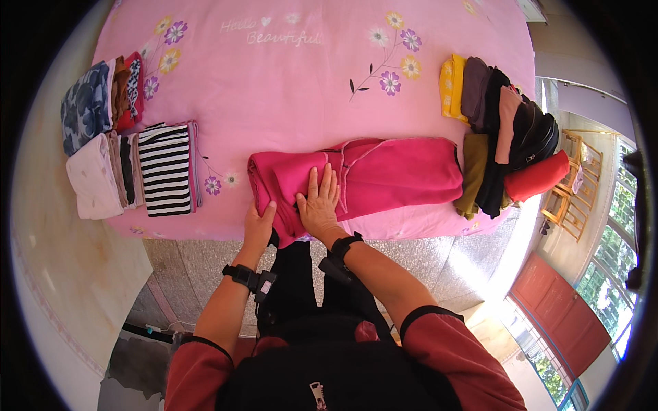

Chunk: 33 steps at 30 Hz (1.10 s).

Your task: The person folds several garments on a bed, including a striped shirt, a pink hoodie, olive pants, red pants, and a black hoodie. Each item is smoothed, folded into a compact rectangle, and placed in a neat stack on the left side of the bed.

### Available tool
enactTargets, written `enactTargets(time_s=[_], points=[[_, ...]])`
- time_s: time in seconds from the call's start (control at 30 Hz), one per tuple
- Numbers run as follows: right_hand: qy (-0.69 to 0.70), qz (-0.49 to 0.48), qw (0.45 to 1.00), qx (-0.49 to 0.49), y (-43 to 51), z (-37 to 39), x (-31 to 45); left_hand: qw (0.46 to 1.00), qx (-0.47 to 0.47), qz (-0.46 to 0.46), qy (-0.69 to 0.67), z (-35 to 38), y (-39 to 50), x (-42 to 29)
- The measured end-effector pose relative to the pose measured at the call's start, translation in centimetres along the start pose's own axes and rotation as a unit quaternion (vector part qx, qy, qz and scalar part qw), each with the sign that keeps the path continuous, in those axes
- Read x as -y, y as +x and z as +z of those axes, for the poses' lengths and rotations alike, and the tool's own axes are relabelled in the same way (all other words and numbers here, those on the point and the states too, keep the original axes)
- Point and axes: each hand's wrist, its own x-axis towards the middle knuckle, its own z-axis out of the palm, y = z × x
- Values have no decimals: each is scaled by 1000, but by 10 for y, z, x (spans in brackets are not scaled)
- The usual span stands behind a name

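Observation:
A bright pink garment (401,174) lies lengthwise near the front edge of the bed, on a pink floral bedcover (288,92). Its left part is folded over in layers; the right part lies flatter, with a seam across the middle. My left hand (258,226) grips the lower left edge of the folded part, thumb on top and the fingers hidden beneath the cloth. Flat on the folded part, near the seam, rests my right hand (320,205) with its fingers stretched out and slightly apart.
Folded clothes stand in rows at the left, among them a black-and-white striped one (165,169) and a pale pink one (95,177). At the right lie a yellow folded garment (452,90), several dark ones, a black bag (534,136) and a red rolled cloth (537,177).

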Motion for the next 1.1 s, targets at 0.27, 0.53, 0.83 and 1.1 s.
enactTargets(time_s=[0.27, 0.53, 0.83, 1.1], points=[[266, -82, 960, 36, 2, -4, 17, 997, 18, 40, -68, -18, -42, -74], [639, 204, 701, 243, 29, -71, -91, 985, 146, 90, -16, 124, -61, -114], [453, 262, 849, 69, 29, -157, -178, 974, 193, 38, 116, 250, -32, -91], [131, -142, 973, -124, 0, -178, -138, 942, -138, 214, 217, 177, -35, -53]])
